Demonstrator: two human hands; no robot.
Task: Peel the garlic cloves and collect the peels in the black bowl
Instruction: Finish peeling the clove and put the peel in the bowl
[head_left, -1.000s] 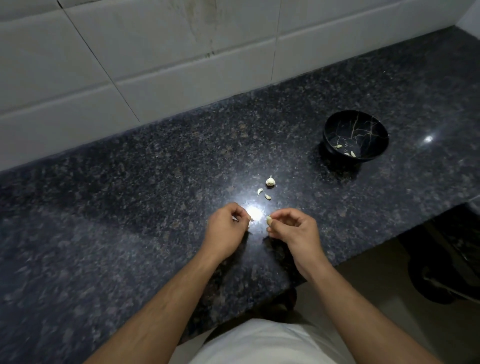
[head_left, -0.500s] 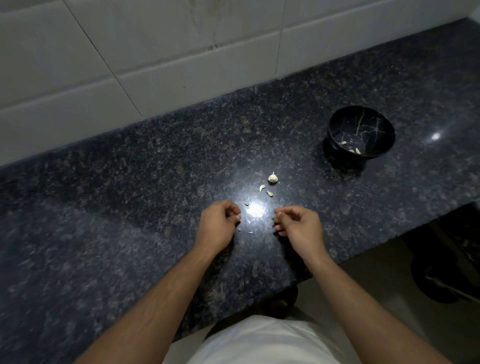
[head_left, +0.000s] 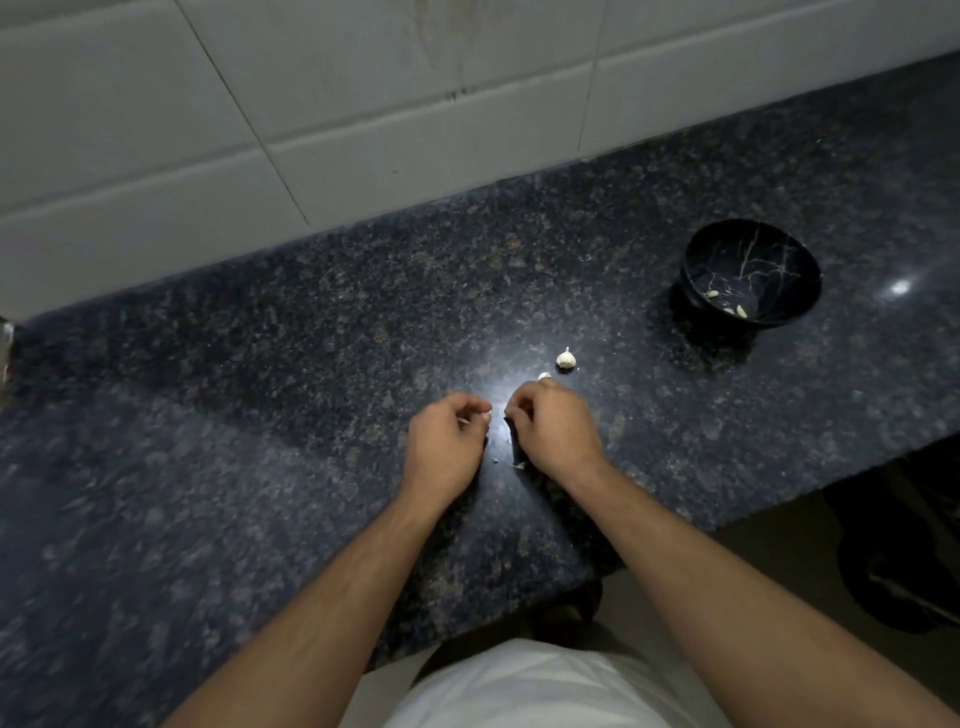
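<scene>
My left hand and my right hand hover close together over the dark granite counter, both with fingers curled. A thin white sliver of garlic peel shows between my left thumb and fingers. My right fingers curl inward, and what they hold is hidden. A small garlic piece lies just beyond my right hand, with a smaller bit at its knuckles. Peel scraps lie on the counter between my wrists. The black bowl stands at the far right with a few pale pieces inside.
A white tiled wall runs along the back of the counter. The counter's front edge cuts diagonally at the lower right, with the floor and a dark object below it. My white shirt shows at the bottom.
My hands drew apart and then came close again. The right hand, which pinched a clove a second ago, has moved forward toward the garlic pieces. Peel scraps have dropped on the counter.
</scene>
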